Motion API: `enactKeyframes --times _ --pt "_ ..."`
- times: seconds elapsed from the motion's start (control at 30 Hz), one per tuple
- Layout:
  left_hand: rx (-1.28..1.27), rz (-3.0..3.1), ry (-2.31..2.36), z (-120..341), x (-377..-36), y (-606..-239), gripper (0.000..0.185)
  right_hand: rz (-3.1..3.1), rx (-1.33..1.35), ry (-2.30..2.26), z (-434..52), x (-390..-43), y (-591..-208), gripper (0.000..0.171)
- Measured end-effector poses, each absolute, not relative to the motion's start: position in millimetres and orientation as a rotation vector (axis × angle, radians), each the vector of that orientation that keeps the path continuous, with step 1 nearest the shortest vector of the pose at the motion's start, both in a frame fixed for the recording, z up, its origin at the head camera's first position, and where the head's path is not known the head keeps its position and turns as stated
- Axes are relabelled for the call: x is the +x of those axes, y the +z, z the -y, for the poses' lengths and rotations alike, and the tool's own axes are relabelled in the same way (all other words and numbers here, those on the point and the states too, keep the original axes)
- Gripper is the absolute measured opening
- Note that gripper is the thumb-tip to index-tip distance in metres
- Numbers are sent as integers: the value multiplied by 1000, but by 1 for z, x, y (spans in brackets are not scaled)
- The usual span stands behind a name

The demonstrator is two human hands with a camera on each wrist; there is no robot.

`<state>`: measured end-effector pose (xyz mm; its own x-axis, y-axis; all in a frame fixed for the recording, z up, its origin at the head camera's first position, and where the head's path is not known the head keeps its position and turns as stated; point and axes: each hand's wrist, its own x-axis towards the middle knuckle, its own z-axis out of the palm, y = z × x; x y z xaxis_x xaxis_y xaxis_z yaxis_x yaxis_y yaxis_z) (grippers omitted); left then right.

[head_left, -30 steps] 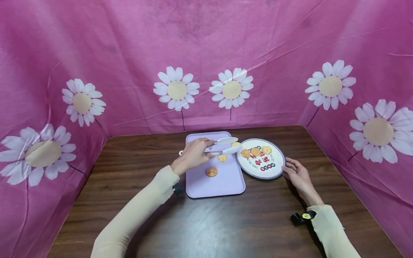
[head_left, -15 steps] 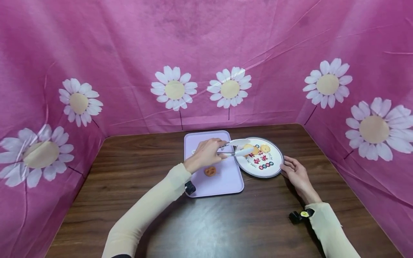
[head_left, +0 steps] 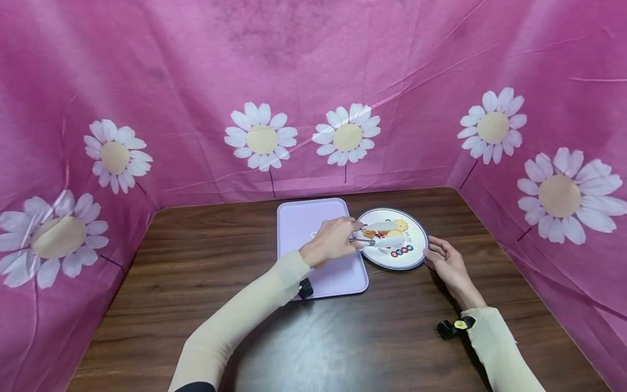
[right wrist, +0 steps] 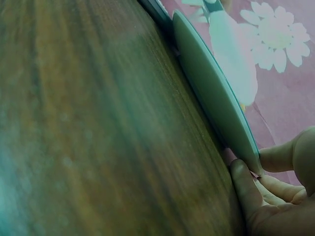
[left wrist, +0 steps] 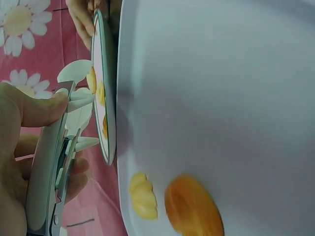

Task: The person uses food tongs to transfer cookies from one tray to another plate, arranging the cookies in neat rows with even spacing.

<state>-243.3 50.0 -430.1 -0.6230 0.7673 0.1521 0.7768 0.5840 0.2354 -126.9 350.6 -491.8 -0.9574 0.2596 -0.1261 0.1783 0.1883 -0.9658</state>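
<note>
Two hands: both over the wooden table.
Left hand: fingers and thumb curled round the handles of white tongs, squeezing them.
Tongs: tips reach past the fingers, out over the round plate; a cookie seems caught between them, though the head view is too small to be sure.
Right hand: fingertips touch the plate's near rim, fingers lightly bent against it.
Plate: just right of the lilac tray, bearing cookies.
Tray: two cookies lie on it in the left wrist view, apart from the tongs.
</note>
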Motion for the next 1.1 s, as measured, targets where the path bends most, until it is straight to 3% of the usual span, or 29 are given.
enactKeyframes --times 0.73,0.97,1.1 --pt "-1387 2754 -365 -88 -233 -435 52 2386 -421 1917 -350 -122 -489 56" --pt "-1390 2747 -376 -93 -233 -437 35 2400 -431 1896 -349 -122 -488 55" --pt "-1393 2764 -364 -95 -234 -437 39 2396 -428 1894 -349 -122 -489 55"
